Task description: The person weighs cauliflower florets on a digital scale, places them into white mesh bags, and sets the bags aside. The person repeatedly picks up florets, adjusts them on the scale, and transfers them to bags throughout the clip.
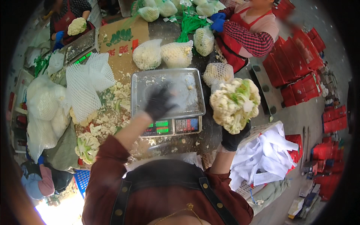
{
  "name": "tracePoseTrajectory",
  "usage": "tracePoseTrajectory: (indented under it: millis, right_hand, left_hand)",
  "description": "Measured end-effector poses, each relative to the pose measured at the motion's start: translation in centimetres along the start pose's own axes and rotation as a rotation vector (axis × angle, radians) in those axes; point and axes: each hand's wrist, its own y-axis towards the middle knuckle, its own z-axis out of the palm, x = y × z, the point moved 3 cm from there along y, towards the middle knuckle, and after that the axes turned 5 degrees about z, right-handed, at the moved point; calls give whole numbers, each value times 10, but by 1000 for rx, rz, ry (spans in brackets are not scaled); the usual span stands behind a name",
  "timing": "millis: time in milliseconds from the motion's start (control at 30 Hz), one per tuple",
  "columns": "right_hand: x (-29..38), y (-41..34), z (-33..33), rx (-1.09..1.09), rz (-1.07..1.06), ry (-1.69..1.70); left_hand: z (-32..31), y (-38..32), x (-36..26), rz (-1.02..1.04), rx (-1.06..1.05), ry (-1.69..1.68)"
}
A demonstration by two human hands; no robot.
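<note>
My right hand [235, 136], in a black glove, holds a large cauliflower head [235, 104] with its cut stem facing up, to the right of the scale. Blurred by motion, my left hand [161, 102], also black-gloved, is over the metal pan of a digital scale [182, 84]; its fingers cannot be made out clearly. Small cauliflower crumbs lie on the pan. Beyond the scale sit cauliflowers in white foam nets [176, 54], and one netted cauliflower [218, 73] lies just behind the held head. An unwrapped cauliflower [87, 147] rests at the table's near left edge.
Empty foam nets [84, 81] and a bag of netted cauliflowers [46, 112] lie on the left. A crate of white foam nets [264, 157] stands at my right. Co-workers with blue gloves stand across the table, one holding a cauliflower [76, 26]. Red crates [292, 59] are stacked at right.
</note>
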Motion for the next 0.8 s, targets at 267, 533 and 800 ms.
tracePoseTrajectory:
  millis: [267, 533, 800]
  right_hand:
    - [-35, -7, 50, 249, 404, 659]
    - [-48, -53, 183, 338, 756, 875]
    - [-27, -45, 181, 401, 317, 12]
  left_hand:
    - [23, 38, 53, -154, 138, 125]
    - [-65, -97, 110, -485, -240, 155]
    - [-54, -184, 69, -397, -517, -264]
